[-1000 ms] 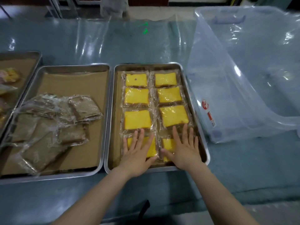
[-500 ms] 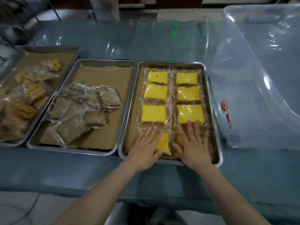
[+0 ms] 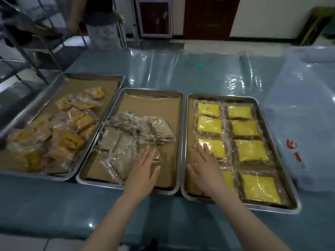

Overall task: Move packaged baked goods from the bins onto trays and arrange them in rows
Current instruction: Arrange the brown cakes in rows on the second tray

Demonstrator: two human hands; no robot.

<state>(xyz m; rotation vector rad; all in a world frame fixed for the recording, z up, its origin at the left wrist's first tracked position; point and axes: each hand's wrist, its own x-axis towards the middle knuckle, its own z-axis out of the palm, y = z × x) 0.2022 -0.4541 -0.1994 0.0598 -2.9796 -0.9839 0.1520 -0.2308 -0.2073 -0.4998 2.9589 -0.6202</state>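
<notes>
Left hand (image 3: 143,171) has slid to centre tray (image 3: 150,91), right hand (image 3: 204,167) trailing; both flat, empty. Yellow packs (image 3: 243,130) rowed at right; brown packs (image 3: 126,142) heaped.

Counter and back of the room
A clear plastic sheet (image 3: 163,69) is lying over the blue counter (image 3: 54,205); 1 person (image 3: 101,24) is standing beyond it beside a metal rack (image 3: 27,51), a dark door (image 3: 210,17) and glass-fronted cabinet (image 3: 154,17) showing behind.

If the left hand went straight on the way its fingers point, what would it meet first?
Most likely the loose pile of clear-wrapped brown baked squares in the middle steel tray: the left hand, fingers straight, points at it. Its height above the tray is unclear.
</notes>
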